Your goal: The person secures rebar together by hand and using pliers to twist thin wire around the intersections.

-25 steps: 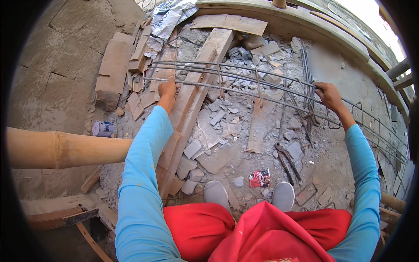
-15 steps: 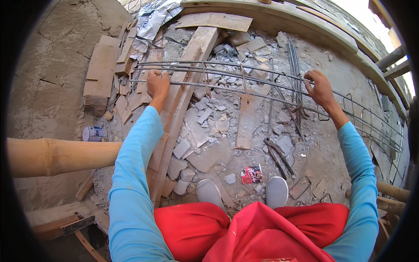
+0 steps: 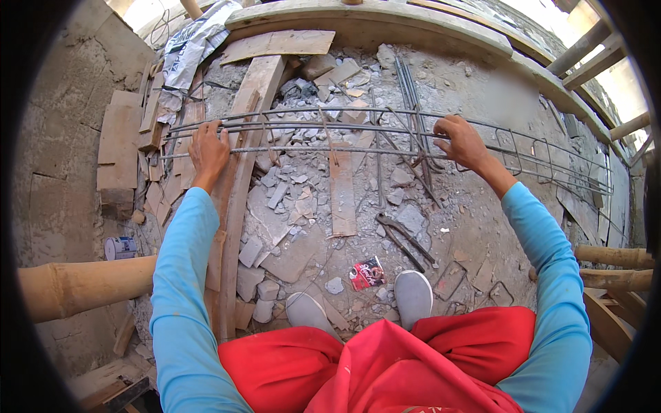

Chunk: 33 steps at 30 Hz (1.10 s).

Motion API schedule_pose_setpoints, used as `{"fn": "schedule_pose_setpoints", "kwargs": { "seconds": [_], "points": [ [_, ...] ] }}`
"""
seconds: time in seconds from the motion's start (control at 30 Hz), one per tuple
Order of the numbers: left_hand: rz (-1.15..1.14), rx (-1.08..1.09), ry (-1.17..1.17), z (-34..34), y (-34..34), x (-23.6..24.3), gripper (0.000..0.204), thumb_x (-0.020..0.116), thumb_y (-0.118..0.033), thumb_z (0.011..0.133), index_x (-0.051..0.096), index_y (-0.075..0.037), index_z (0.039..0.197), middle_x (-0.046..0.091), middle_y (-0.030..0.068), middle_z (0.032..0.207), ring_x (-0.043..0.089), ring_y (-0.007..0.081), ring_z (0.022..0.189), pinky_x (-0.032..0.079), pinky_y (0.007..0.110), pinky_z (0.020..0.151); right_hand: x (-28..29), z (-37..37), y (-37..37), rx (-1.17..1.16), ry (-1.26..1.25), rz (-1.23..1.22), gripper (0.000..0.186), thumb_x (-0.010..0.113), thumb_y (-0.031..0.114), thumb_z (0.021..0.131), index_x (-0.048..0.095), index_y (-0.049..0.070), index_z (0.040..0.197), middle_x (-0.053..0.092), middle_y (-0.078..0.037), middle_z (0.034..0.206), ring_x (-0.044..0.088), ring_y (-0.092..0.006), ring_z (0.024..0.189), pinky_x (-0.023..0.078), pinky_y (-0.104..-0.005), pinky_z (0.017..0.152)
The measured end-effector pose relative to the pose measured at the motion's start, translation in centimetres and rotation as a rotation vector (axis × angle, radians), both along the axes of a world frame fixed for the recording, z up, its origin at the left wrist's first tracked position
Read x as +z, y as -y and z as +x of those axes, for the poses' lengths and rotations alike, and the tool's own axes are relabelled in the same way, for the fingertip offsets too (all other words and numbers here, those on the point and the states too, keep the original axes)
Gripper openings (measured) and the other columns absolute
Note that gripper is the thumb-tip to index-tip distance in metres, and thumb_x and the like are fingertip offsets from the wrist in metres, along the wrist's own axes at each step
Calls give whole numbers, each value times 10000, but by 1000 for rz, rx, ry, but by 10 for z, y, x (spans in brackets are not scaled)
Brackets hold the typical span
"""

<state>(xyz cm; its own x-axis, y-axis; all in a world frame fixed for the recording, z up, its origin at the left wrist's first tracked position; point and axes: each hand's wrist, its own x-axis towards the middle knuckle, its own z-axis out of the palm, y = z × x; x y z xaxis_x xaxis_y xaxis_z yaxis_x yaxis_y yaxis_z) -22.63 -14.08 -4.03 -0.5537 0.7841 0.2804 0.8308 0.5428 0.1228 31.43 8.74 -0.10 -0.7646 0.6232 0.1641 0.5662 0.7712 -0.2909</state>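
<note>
A long frame of steel bars (image 3: pixel 361 149) with bent loops, most along its right part, lies crosswise in front of me over a wooden beam (image 3: pixel 234 206) and rubble. My left hand (image 3: pixel 208 155) has its fingers curled over the bars near their left end, above the beam. Farther right, my right hand (image 3: pixel 463 144) grips the bars with bent fingers. Loose steel rods (image 3: pixel 405 82) pass beneath the frame. Long-handled cutters (image 3: pixel 406 244) lie on the ground below it, beside small bent wire rectangles (image 3: pixel 451 280).
A bamboo pole (image 3: pixel 86 282) juts in at left, more poles (image 3: pixel 613 279) at right. A timber edge (image 3: pixel 372 27) borders the far side. A white sack (image 3: pixel 196 45), boards (image 3: pixel 118 138), a can (image 3: pixel 120 248), a red packet (image 3: pixel 366 273) and broken concrete (image 3: pixel 272 193) lie around.
The view has swung right, so the scene sits farther left in the picture. The bar frame has shifted slightly toward me, with both hands still at it; their fingers have adjusted.
</note>
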Motion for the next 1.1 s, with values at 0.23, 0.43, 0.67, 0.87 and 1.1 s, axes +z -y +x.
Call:
{"fn": "schedule_pose_setpoints", "kwargs": {
  "seconds": [0.23,0.43,0.67,0.87,1.1],
  "points": [
    [-25,-62,-81,-17,10,2,382,649,-325,1002,675,-168,1350,618,107,1416,537,325,1356,439,552,1066,-4,-7,-3,66,48,71,126,751,77,851,680,23,940,674,-138,930,652,-365,940,513,-484,841],
    [-50,-183,-122,-1,-14,-5,380,665,-318,1001,670,-179,1354,635,106,1409,554,330,1350,446,554,1061,-10,27,-8,53,126,154,121,734,176,862,711,64,902,696,-118,929,689,-340,950,532,-480,811],
    [25,-276,-18,-31,11,-12,311,688,-201,998,649,-90,1286,651,162,1283,629,402,1188,485,519,965,-18,14,-10,86,137,208,136,709,201,874,702,67,854,667,-115,901,684,-340,941,526,-486,810],
    [-124,-291,-2,-28,6,-7,224,634,-246,1036,623,-66,1169,645,153,1158,631,401,1089,458,538,912,-13,20,-3,75,120,193,122,654,151,842,733,59,857,720,-148,937,717,-349,976,553,-492,833],
    [-153,-362,-17,-45,8,-21,286,605,-256,1054,620,-70,1271,633,130,1171,584,359,1171,378,543,1033,-15,24,3,56,127,193,114,648,133,839,735,62,857,719,-141,945,719,-344,979,554,-489,842]
  ]
}}
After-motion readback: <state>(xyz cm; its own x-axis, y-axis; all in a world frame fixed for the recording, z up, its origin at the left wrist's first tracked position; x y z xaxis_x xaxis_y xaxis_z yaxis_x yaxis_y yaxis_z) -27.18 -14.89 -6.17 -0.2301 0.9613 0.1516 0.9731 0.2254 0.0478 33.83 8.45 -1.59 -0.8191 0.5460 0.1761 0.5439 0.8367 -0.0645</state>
